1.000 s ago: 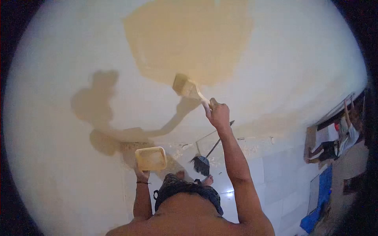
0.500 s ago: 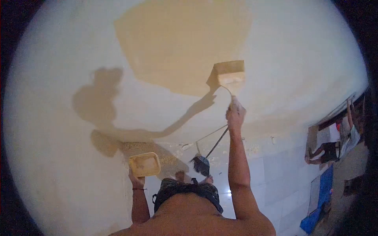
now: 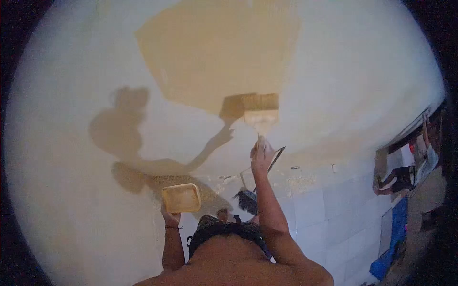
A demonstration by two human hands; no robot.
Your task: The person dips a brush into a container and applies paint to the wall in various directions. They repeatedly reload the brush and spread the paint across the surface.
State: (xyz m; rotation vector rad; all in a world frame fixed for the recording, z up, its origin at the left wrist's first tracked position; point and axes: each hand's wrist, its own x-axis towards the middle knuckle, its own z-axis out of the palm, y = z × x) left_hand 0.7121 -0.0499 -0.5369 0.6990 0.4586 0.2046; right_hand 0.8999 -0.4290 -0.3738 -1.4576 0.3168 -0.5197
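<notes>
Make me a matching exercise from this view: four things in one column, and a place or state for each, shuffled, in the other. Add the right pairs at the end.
Things
1. Brush
2. Tub
3. Broom
4. Tan patch

Places and states
A. Dark-bristled, near the foot of the wall
B. Spread on the wall, reaching the top edge of the picture
C. Held by its handle in the right hand
D. Held in the left hand

Right pairs
1-C, 2-D, 3-A, 4-B
</notes>
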